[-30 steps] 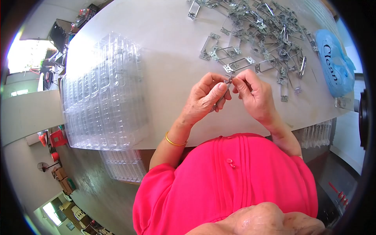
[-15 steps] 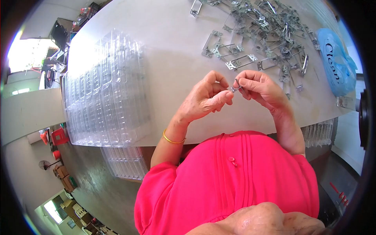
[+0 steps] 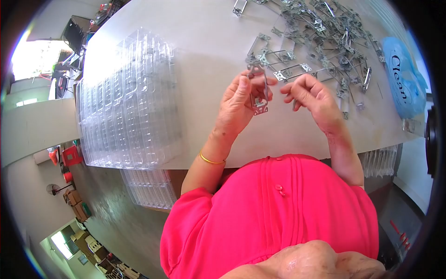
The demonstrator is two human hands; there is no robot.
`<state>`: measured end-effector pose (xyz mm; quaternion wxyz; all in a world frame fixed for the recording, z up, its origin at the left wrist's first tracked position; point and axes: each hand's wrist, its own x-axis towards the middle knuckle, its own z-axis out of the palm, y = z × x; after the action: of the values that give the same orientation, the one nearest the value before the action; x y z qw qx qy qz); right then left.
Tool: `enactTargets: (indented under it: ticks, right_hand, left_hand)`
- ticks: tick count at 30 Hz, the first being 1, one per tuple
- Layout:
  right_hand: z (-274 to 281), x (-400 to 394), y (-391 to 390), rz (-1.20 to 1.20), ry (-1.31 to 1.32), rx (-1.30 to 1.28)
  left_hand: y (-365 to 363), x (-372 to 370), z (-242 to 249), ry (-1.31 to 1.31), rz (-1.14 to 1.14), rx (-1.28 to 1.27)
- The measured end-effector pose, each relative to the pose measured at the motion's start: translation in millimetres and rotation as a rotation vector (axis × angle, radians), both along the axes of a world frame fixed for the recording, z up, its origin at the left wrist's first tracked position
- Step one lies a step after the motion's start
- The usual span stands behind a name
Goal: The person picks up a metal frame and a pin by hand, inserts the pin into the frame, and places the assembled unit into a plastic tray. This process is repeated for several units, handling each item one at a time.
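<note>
A rectangular metal wire bracket with flat, pierced end plates (image 3: 261, 110) is upright in my left hand (image 3: 236, 100). The thumb and fingers of that hand grip the bracket's upper left side. To its right, my right hand (image 3: 312, 100) hovers over the table with fingers loosely curled and tips apart. I see nothing plain in it, though part of the palm side is hidden. Just beyond both hands, a similar bracket (image 3: 292, 72) lies on the table at the near edge of a tangled heap of metal brackets (image 3: 325, 37).
Clear plastic trays (image 3: 125, 102) form a tall stack on the left of the white table (image 3: 204, 116). More clear trays (image 3: 148, 186) sit below the table edge. At the right edge lies a blue plastic bag (image 3: 403, 79) marked "Clean".
The bracket has turned into full view and is now in my left hand, raised slightly. My right hand has let go of it and drawn a little to the right.
</note>
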<state>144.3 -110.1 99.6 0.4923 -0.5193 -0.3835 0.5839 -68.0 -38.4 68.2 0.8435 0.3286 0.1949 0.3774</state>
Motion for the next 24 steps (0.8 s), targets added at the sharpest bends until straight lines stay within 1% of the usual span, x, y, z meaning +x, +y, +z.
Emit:
enactTargets:
  ticks: [1, 3, 4, 6, 10, 12, 16, 18, 19, 21, 22, 24]
  right_hand:
    - [-2.2, -4.8, -3.0, 0.0, 0.001, 0.001]
    - [-10.0, -15.9, -8.4, 0.084, 0.13, -0.092]
    - [-8.6, -21.1, -9.7, 0.079, 0.127, -0.089]
    - [-6.2, -30.0, -10.0, 0.063, 0.27, -0.149]
    - [-16.8, -27.5, -7.5, 0.024, 0.252, -0.077]
    - [-17.3, -21.9, -5.0, -0.047, 0.177, -0.005]
    - [-11.7, -5.8, -0.3, -0.1, 0.095, 0.062]
    - [-2.3, 3.4, 0.6, -0.099, 0.062, 0.129]
    - [1.9, 5.8, -0.2, -0.1, 0.061, 0.13]
    - [8.1, 7.6, -3.7, -0.031, -0.002, 0.273]
    - [9.3, 7.0, -5.5, -0.03, -0.001, 0.271]
    - [11.3, 5.7, -7.6, 0.07, -0.191, 0.395]
  left_hand:
    - [1.5, 0.4, -1.3, 0.001, 0.0, 0.001]
    - [4.1, 2.8, -4.4, -0.086, 0.073, 0.056]
    - [3.5, 4.8, -4.2, -0.089, 0.068, 0.059]
    - [0.8, 7.4, -3.4, -0.072, 0.123, 0.088]
    - [-0.2, 10.6, -3.1, -0.113, 0.163, 0.167]
    - [-0.3, 5.4, -5.3, -0.105, 0.117, 0.233]
    - [-10.3, -4.1, 3.2, -0.095, 0.074, 0.228]
    - [-10.6, -10.9, 2.6, -0.239, -0.081, 0.172]
    - [-9.1, -14.3, 3.3, -0.24, -0.082, 0.173]
    - [-7.6, -20.2, 4.1, -0.259, -0.166, 0.02]
    - [-7.9, -20.7, 1.1, -0.258, -0.165, 0.018]
    - [-7.5, -19.8, -3.3, 0.062, -0.197, -0.101]
